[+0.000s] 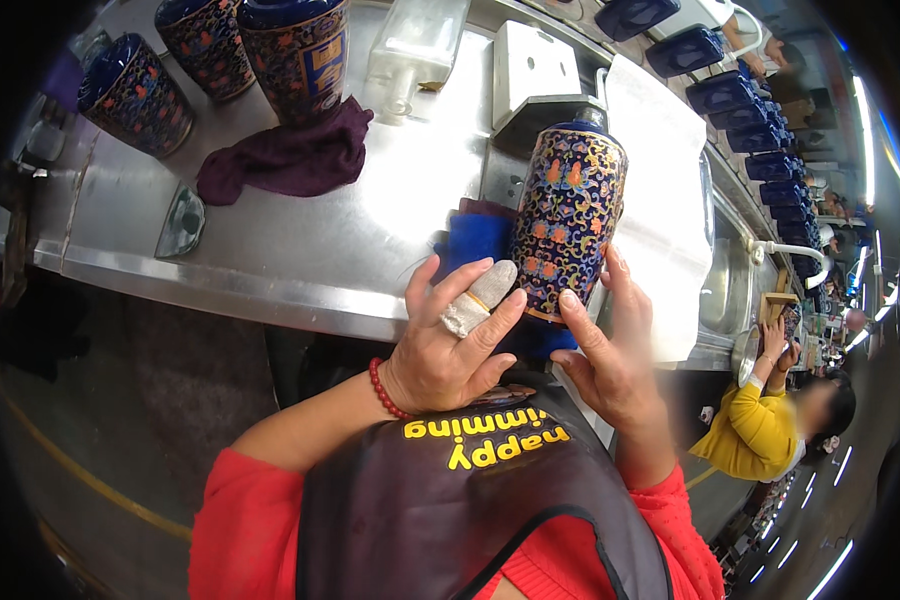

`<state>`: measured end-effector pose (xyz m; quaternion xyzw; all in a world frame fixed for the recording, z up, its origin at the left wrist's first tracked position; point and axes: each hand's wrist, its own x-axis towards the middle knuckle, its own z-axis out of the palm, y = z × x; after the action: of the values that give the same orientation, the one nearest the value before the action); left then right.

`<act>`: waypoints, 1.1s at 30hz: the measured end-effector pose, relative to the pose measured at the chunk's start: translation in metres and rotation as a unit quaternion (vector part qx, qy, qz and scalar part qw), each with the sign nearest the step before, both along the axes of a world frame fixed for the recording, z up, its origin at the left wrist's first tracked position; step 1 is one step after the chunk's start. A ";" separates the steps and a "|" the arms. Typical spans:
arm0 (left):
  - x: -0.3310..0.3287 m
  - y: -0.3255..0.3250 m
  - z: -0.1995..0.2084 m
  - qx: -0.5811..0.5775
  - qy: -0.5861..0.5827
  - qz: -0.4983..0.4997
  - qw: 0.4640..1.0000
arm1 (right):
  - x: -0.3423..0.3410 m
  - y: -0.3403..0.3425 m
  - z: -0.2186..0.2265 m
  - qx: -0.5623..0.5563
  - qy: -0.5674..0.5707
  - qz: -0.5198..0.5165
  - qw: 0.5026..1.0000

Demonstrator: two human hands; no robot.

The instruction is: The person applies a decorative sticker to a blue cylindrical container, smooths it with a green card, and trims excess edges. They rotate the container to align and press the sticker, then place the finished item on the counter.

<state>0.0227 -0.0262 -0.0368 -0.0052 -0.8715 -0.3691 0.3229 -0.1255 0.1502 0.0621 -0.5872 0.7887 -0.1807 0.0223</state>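
A dark blue bottle (568,220) with a colourful floral pattern lies in front of me, its neck pointing away toward a metal holder (545,115). My right hand (615,340) grips its near right end, thumb on the lower edge and fingers along the side. Beside the lower left edge, my left hand (460,335) has its fingers apart and an index fingertip at the bottle. One left finger wears a grey cloth finger cover (482,297) with a yellow band. Blue material (480,240) shows left of the bottle.
Several patterned bottles (295,60) stand at the far left, near a crumpled purple cloth (290,160). A clear glass bottle (415,50) lies beyond. White paper (660,200) covers the right side. Rows of blue bottles (735,95) and a person in yellow (755,430) are farther right.
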 end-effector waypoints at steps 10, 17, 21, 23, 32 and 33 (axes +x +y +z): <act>0.000 -0.001 0.001 -0.007 -0.003 -0.001 1.000 | 0.000 -0.001 0.002 0.009 0.000 -0.005 1.000; 0.000 -0.001 0.000 -0.005 0.001 -0.002 1.000 | -0.004 0.000 0.003 0.010 0.014 0.009 1.000; -0.001 -0.002 0.002 0.008 0.010 0.003 1.000 | -0.006 0.000 0.007 0.005 0.008 0.013 1.000; -0.003 -0.004 0.004 -0.015 0.015 0.005 1.000 | -0.009 -0.002 0.011 0.004 0.008 0.008 1.000; -0.009 -0.003 0.007 -0.071 0.020 0.020 0.997 | -0.057 -0.028 0.048 -0.017 0.077 -0.030 0.996; -0.009 -0.003 0.006 -0.067 0.022 0.021 0.997 | -0.059 -0.035 0.058 -0.004 0.036 -0.045 0.998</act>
<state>0.0139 -0.0288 -0.0310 -0.0167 -0.8869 -0.3024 0.3489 -0.1844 0.1151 0.1198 -0.5569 0.8141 -0.1636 -0.0165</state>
